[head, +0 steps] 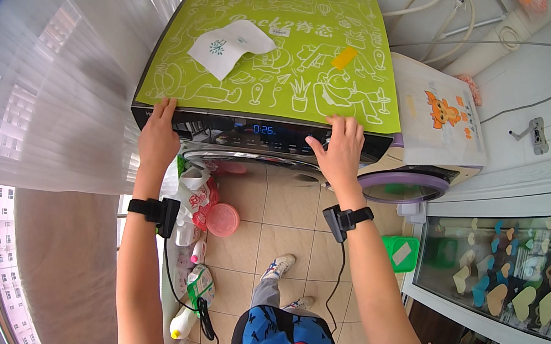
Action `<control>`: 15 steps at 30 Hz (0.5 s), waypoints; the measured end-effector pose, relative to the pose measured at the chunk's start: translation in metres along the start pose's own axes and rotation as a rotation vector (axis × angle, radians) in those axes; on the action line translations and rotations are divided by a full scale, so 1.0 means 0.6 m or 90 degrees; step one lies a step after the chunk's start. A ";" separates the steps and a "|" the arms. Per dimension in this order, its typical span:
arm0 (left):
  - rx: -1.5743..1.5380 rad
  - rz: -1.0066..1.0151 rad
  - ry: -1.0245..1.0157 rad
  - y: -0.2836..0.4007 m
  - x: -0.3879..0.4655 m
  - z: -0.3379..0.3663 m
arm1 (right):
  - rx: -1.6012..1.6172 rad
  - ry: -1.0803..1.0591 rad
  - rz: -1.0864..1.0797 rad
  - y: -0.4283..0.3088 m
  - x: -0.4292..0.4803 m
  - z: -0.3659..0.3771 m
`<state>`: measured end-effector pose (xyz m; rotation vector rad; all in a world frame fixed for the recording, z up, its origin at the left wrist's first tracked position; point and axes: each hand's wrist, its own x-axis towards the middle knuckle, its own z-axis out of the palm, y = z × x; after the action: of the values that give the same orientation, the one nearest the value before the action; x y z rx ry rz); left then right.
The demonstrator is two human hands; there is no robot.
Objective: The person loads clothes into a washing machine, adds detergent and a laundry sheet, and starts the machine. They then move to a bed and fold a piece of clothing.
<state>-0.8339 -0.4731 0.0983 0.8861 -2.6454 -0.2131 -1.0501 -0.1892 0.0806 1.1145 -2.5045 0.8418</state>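
A green mat (265, 100) with white line drawings and writing covers the top of a dark front-loading washing machine (191, 121). At the mat's front left corner, my left hand (159, 135) rests its fingers on the edge; its thumb is hidden. My right hand (342, 147) lays its fingertips on the front right edge, its thumb spread over the control panel (285, 144). Blue digits glow on the display (264, 129) between my hands. A creased white cloth or paper sheet (230, 48) and a yellow strip (345, 59) lie on the mat.
To the right stands a smaller washer with a purple door ring (403, 187) and a white cover (442, 112). Bottles (184, 322), bags (197, 186) and a pink basin (223, 220) line the floor at left. A sheer curtain (88, 88) hangs left; a glass door (503, 273) is right.
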 end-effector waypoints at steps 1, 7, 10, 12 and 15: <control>0.000 0.004 0.003 -0.001 0.000 0.000 | 0.000 0.004 0.007 -0.003 0.001 0.002; -0.002 0.006 0.002 -0.005 0.002 0.003 | -0.039 0.010 0.054 -0.020 0.005 0.009; -0.001 0.012 0.009 -0.008 0.003 0.005 | -0.032 0.007 0.058 -0.023 0.008 0.007; 0.001 0.016 0.012 -0.009 0.004 0.005 | -0.034 0.001 0.064 -0.024 0.009 0.006; 0.000 0.011 0.009 -0.009 0.004 0.004 | -0.032 -0.001 0.070 -0.026 0.010 0.006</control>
<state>-0.8336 -0.4791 0.0955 0.8615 -2.6393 -0.2033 -1.0425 -0.2030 0.0868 0.9702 -2.5926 0.8010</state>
